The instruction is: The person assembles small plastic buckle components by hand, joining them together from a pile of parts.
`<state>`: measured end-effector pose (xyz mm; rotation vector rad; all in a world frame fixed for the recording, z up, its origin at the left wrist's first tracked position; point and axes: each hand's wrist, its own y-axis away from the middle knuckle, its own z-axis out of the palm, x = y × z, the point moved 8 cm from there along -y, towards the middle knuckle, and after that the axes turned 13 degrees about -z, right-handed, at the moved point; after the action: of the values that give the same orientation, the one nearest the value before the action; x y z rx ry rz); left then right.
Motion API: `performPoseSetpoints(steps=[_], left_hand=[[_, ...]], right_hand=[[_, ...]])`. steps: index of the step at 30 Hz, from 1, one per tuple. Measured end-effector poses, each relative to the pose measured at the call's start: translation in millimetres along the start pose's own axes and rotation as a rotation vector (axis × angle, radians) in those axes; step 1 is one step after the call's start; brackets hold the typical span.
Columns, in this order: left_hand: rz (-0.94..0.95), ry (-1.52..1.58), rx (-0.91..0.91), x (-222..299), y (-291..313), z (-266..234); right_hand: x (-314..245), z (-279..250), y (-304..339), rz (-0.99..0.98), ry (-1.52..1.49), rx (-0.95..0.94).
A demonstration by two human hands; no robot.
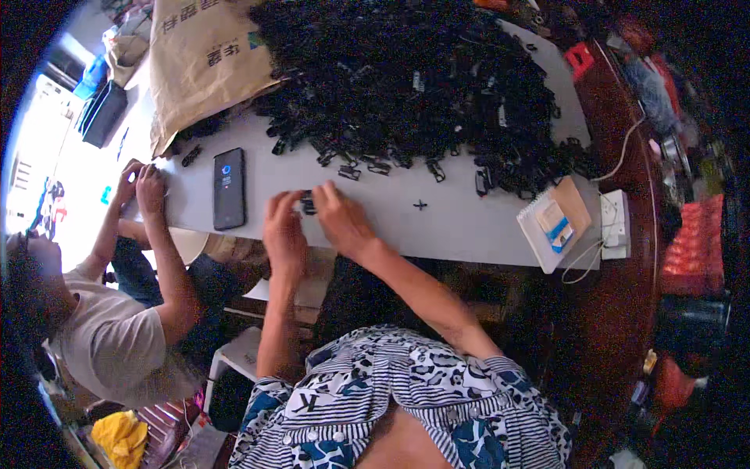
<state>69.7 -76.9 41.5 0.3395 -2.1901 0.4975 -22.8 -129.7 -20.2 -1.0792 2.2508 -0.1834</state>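
Note:
Between my hands, close to the table's near edge, is a small black plastic part (pixel 308 205) shaped like a clip or buckle. My left hand (pixel 284 234) has its fingers closed at the part's left side. From the right, my right hand (pixel 341 220) pinches the same part, fingers bent over it. My fingers cover much of it, so its exact kind is not plain. Beyond my hands spreads a large heap of similar black plastic parts (pixel 406 94), with several loose ones along its near edge. A small black cross-shaped piece (pixel 420 205) lies alone, right of my right hand.
A black phone (pixel 229 189) lies left of my hands, near a brown paper sack (pixel 207 74). On the right are a spiral notepad (pixel 541 227) and a white power strip (pixel 615 224) with a cable. At left sits a co-worker (pixel 125 336), hands at the table.

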Motion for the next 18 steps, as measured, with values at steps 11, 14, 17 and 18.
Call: performPoseSetpoints(steps=[11, 14, 17, 18], left_hand=[[0.211, -0.344, -0.118, 28, -34, 79], [0.287, -0.409, -0.057, 30, -34, 87], [0.28, -0.365, -0.077, 27, -28, 90], [0.287, -0.363, -0.081, 27, -27, 92]], right_hand=[[106, -161, 89, 0.407, 0.378, 0.324], [120, -181, 118, 0.416, 0.417, 0.382], [123, -190, 132, 0.571, 0.512, 0.261], [124, -190, 136, 0.578, 0.515, 0.265]])
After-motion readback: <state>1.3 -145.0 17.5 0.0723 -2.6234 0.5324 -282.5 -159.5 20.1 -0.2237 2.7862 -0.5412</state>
